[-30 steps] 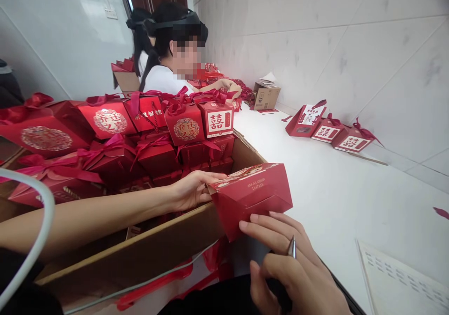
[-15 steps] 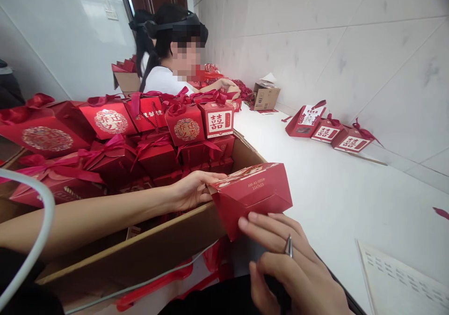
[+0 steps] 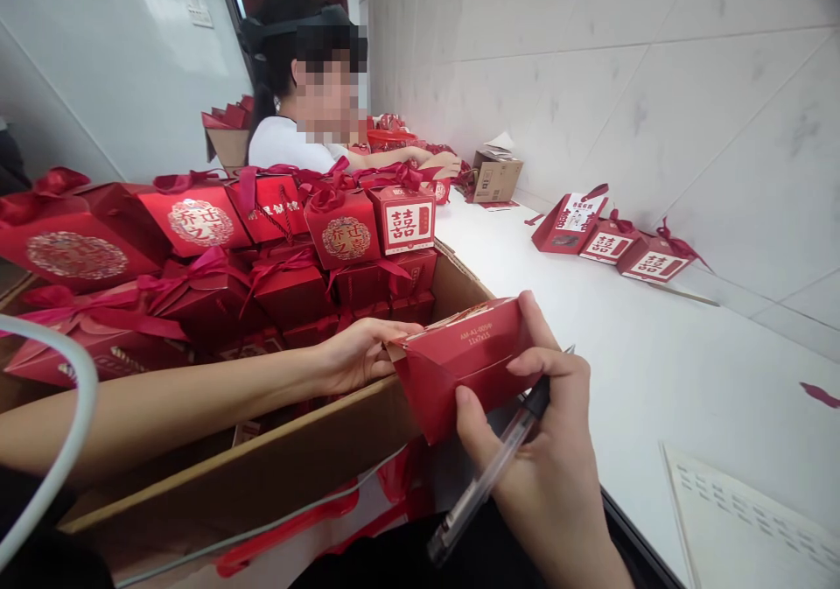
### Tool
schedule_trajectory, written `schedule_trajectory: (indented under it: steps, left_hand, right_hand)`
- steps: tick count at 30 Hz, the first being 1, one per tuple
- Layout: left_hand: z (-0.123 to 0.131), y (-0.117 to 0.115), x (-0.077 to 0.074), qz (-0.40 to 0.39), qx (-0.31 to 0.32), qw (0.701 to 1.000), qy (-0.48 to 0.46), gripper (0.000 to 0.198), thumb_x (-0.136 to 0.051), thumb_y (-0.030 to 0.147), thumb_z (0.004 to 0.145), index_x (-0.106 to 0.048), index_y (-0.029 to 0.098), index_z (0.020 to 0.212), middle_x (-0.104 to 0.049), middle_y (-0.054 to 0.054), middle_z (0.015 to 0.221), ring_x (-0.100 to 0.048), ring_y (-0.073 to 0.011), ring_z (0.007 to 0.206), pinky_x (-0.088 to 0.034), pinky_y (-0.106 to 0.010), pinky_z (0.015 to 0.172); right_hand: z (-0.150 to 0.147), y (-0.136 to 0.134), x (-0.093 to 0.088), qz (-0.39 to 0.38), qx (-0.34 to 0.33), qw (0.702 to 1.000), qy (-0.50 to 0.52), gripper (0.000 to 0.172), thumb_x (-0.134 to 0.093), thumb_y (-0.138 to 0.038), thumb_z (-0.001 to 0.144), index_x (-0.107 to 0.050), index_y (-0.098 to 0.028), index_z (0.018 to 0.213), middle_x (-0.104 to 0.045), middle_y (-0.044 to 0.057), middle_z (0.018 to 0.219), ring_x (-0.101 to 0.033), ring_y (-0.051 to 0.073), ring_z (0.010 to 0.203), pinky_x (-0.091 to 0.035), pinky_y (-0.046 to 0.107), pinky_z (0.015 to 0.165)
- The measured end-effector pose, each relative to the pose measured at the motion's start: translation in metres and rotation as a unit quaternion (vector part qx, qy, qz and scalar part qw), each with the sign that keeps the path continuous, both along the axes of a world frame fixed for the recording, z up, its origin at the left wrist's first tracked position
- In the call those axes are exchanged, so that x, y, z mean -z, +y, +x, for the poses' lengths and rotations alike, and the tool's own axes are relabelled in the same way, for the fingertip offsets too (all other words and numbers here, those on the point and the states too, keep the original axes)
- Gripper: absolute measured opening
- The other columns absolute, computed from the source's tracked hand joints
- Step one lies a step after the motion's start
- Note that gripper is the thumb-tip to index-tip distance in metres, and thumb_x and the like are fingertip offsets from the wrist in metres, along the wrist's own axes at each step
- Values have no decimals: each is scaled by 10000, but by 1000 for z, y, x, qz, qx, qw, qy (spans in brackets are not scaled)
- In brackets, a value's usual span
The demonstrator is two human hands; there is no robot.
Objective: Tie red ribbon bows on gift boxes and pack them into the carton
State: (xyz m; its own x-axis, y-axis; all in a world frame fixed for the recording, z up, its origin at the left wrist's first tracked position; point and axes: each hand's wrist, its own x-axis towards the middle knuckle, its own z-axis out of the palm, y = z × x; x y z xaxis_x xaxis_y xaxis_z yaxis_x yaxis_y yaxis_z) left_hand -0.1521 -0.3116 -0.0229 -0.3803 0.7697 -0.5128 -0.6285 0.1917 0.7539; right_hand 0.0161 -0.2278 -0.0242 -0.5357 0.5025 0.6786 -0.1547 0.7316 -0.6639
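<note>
A red gift box (image 3: 459, 357) is tilted on its side above the carton's edge, its face printed "AM-A1-005" and "11x7x15" turned toward me. My left hand (image 3: 354, 357) pinches its left end, some fingers hidden behind it. At the other end, my right hand (image 3: 557, 449) has its thumb on the near side and its fingertips on the far corner. That same hand also holds a pen (image 3: 482, 480) with a clear barrel, its tip sticking up between the fingers. Below my left forearm stands a cardboard carton (image 3: 262, 462) with several ribboned red boxes (image 3: 292, 287) inside.
Three finished-looking gift boxes (image 3: 607, 243) stand by the wall on the white table (image 3: 656, 353). A printed sheet (image 3: 741, 519) lies at the lower right. A white cable (image 3: 82, 414) curves at left. Beyond the carton, a co-worker (image 3: 289, 138) sits near a small cardboard box (image 3: 497, 176).
My right hand has turned and closed around the box's right end, bringing the pen into full view. My left hand keeps its hold. The co-worker's arms have shifted.
</note>
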Motion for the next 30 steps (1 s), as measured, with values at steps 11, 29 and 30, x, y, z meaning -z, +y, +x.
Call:
schedule_trajectory:
  steps: [11,29,30]
  left_hand:
    - [1,-1,-2,7,7,1000,-8,319,-509,55,740,-628,72,1035,-691,-92,801,-652,-157,641,-529,-224,582]
    - [4,-1,-4,15,20,1000,8,356,-499,46,741,-611,50,1079,-695,-130,885,-653,-146,634,-509,-190,558]
    - [4,-1,-4,14,19,1000,7,359,-499,45,740,-611,49,1081,-696,-131,886,-655,-148,638,-510,-193,563]
  right_hand:
    - [-3,2,4,1,26,999,25,255,-599,-195,800,-382,-206,934,-349,192,1394,-391,303,1259,-419,489,937]
    - [-4,1,6,6,32,999,37,221,-576,-180,805,-398,-198,934,-353,190,1388,-385,304,1259,-410,513,943]
    - [-3,1,6,6,32,999,37,220,-573,-183,811,-399,-198,944,-351,189,1389,-378,302,1266,-409,511,946]
